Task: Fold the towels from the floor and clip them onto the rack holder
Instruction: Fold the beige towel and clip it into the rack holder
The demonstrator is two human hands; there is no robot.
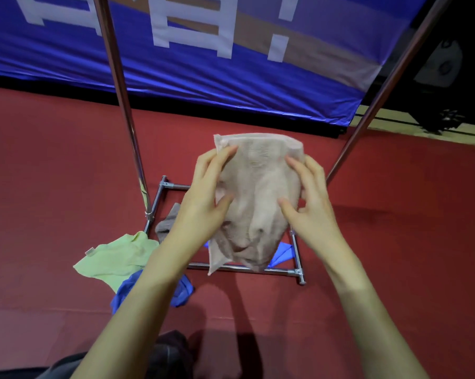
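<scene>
Left hand (203, 195) and right hand (311, 198) hold the beige towel (255, 203) above the rack base (242, 268), fingers (225, 154) spread, pinching its edges.

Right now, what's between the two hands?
In the head view, the beige towel hangs between the left hand and right hand, which both grip it.

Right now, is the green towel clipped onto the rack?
No, the green towel lies crumpled on the red floor beside the rack's base.

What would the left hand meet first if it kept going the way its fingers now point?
The left hand already holds the beige towel; its fingers point up and right, across the cloth. Probably more towel, then the blue banner beyond, though depth is unclear.
</scene>
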